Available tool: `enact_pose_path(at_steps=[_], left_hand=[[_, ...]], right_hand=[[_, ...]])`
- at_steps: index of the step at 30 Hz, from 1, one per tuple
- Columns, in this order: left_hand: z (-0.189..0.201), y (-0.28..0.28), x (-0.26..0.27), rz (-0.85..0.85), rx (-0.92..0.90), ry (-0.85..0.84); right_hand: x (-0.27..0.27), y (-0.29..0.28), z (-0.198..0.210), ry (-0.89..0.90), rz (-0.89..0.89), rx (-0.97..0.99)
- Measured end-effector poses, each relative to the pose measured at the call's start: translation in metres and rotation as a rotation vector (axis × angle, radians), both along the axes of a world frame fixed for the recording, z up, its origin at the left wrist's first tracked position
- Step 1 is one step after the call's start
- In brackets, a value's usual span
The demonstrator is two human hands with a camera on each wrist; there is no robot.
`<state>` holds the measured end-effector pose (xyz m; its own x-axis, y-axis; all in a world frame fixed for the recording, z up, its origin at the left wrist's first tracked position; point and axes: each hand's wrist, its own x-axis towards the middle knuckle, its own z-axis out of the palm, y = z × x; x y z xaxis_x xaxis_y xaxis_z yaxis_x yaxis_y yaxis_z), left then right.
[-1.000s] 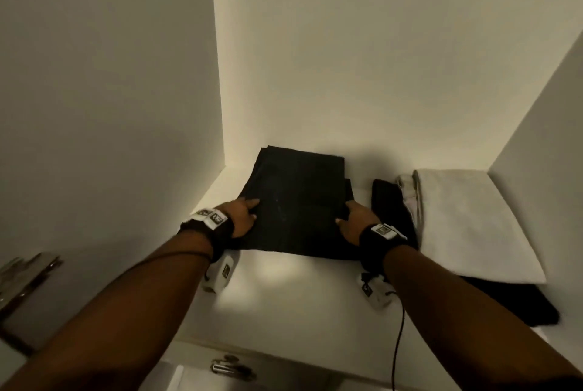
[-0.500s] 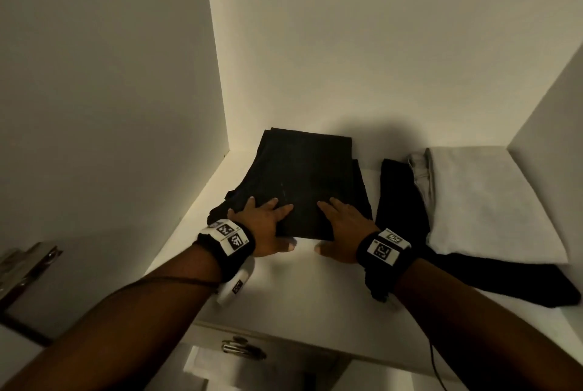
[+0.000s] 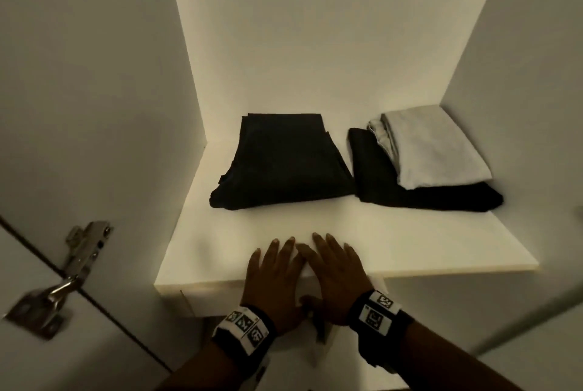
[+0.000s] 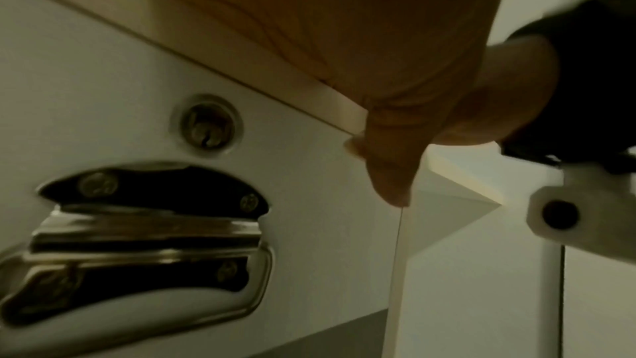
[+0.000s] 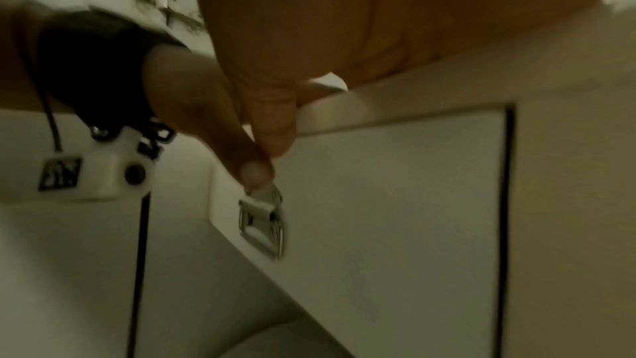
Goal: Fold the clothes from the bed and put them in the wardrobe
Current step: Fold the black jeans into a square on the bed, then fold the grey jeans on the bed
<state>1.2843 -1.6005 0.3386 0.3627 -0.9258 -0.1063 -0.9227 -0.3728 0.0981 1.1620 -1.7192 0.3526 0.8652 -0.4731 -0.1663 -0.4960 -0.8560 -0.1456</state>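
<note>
A folded black garment (image 3: pixel 282 160) lies on the white wardrobe shelf (image 3: pixel 394 242) toward the back left. To its right a folded grey cloth (image 3: pixel 432 147) rests on another folded black garment (image 3: pixel 419 192). My left hand (image 3: pixel 274 274) and right hand (image 3: pixel 334 270) lie side by side with straight fingers, flat over the shelf's front edge, well short of the clothes. Neither hand holds anything. In the left wrist view my left hand's (image 4: pixel 344 37) palm fills the top; the right wrist view likewise shows my right hand's (image 5: pixel 344 18) palm over the shelf edge.
White walls close the compartment at the left, back and right. A metal door hinge (image 3: pixel 66 274) sits at the lower left. Below the shelf a drawer front carries a metal handle (image 4: pixel 137 249) and a keyhole (image 4: pixel 206 127).
Both hands have let go of the folded black garment and drawn back to the shelf's front edge. The garment stays on the shelf.
</note>
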Motion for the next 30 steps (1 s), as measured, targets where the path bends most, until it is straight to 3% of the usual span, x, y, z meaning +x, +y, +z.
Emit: enact_pose_path(at_steps=[5,13,17,20,23,26,30], left_hand=[[-0.007,0.005,-0.002,-0.008,-0.08,-0.042],[-0.011,0.041,-0.024,-0.008,-0.142,0.054],[-0.018,0.06,-0.051,0.006,-0.093,0.248],[-0.037,0.077,-0.085,-0.102,0.007,0.327],[-0.046,0.113,-0.131,-0.151,0.007,0.52],[-0.058,0.155,-0.182,-0.182,0.078,0.728],[-0.076,0.211,-0.241,-0.314,0.268,0.795]], right_hand=[[-0.009,0.035,-0.016,-0.121,-0.179,-0.108],[-0.052,0.083,-0.011,-0.205,-0.289,0.115],[-0.094,0.118,0.005,-0.289,-0.36,0.209],[-0.136,0.141,0.003,-0.362,-0.424,0.247],[-0.185,0.168,-0.014,-0.43,-0.561,0.342],[-0.244,0.209,-0.035,-0.653,-0.785,0.494],[-0.321,0.271,-0.071,-0.831,-1.003,0.6]])
